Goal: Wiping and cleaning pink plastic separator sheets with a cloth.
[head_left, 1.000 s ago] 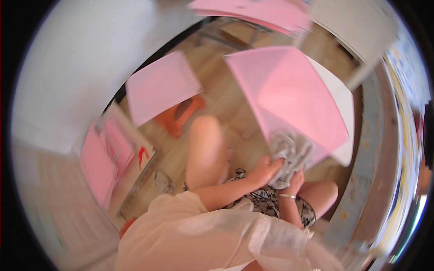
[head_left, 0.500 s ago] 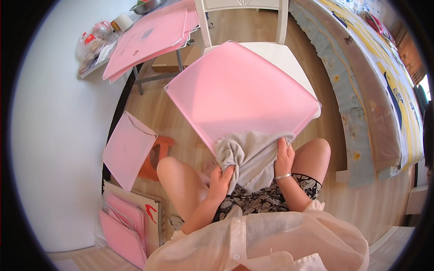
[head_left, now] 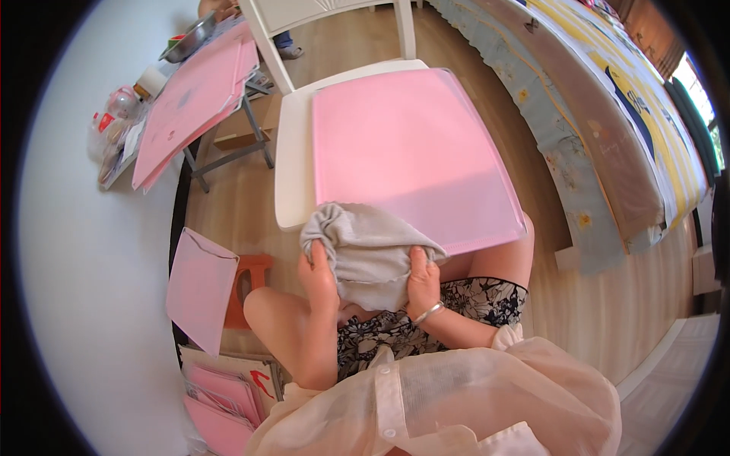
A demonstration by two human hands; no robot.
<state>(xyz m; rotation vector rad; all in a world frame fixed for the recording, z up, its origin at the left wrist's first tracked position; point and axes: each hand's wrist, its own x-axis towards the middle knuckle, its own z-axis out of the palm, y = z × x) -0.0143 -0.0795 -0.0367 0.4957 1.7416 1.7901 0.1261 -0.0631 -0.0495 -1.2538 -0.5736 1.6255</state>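
Note:
A pink, thin, flat rectangular panel (head_left: pixel 395 137) with a pale rim lies on the seat of a white chair (head_left: pixel 295 171), its near end jutting out over my lap. A light grey cloth (head_left: pixel 369 254), bunched at its left and wrinkled, covers the panel's near left corner. My left hand (head_left: pixel 321 277) is closed on the cloth's left side, thumb on top. The cloth's right side is in my right hand (head_left: pixel 423 285), which wears a bracelet and also has its thumb on top. The panel's corner and most of my fingers are hidden under the cloth.
At the left, another pink panel (head_left: pixel 199 292) leans by an orange stool (head_left: pixel 245 285). Below it stand several pink panels (head_left: pixel 220 418). More pink panels (head_left: pixel 194 91) lie on a folding table near a metal bowl (head_left: pixel 192 39). A bed (head_left: pixel 631 129) borders the right; a person's foot (head_left: pixel 290 52) shows behind the chair.
The panel has turned from a diamond-like slant to lie nearly square with the chair seat. Both hands still hold the cloth, now spread wider at the near left corner. The whole view has shifted.

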